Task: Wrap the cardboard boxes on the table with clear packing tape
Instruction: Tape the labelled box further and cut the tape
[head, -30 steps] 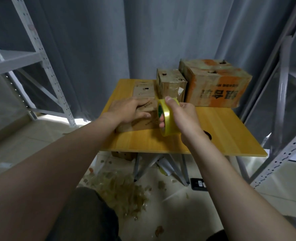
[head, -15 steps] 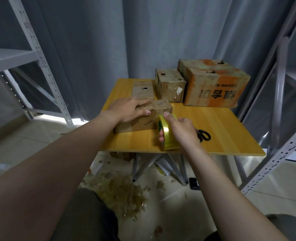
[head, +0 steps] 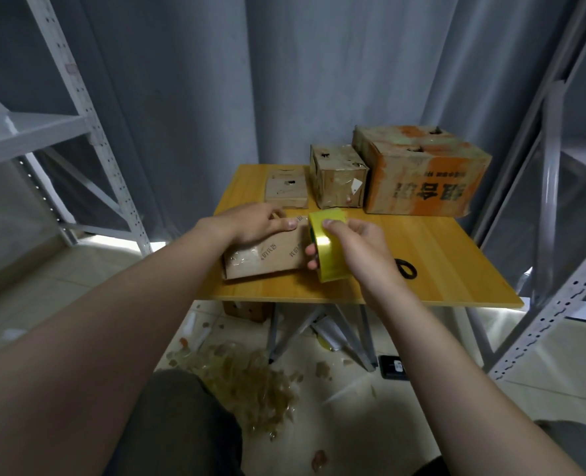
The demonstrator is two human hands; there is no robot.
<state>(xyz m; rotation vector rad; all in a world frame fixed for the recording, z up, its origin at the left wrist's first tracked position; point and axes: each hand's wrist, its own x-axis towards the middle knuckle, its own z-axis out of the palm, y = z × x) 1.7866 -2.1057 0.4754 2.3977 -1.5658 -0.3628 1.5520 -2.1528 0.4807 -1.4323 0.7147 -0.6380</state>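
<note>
Step in hand: I read this as the wrapping of the nearest cardboard box (head: 267,254), with the roll brought up to its right end to lay a band.
Box position: it lies flat near the front edge of the surface (head: 449,255), toward the front left corner, printed side facing me.
Left grip (head: 254,225): spread flat on top of the box, fingers lying straight along the lid and pinning it down.
Right grip (head: 357,245): curled round the yellow tape roll (head: 329,250), thumb on the upper rim, fingertips hooked through the core on the box side.
Roll: standing on edge, just beside the box's right end; I can't tell whether it touches the cardboard.
Loose tape: too clear to see, so I can't say if a strip already runs from roll to box.
Waiting boxes: a small flat box (head: 286,188), a taller box (head: 338,176) and a big orange-printed box (head: 418,173) sit along the back edge, close together, their faces glossy in places.
Scissors (head: 405,268): on the surface behind my right wrist, partly hidden.
Next move, my call: get the tape end stuck on the cardboard, then pull the roll round the box under steady tension while the left holds firm.
Watch for: the light box sliding toward the front edge under the pull.
After that: reach the scissors for the cut.
</note>
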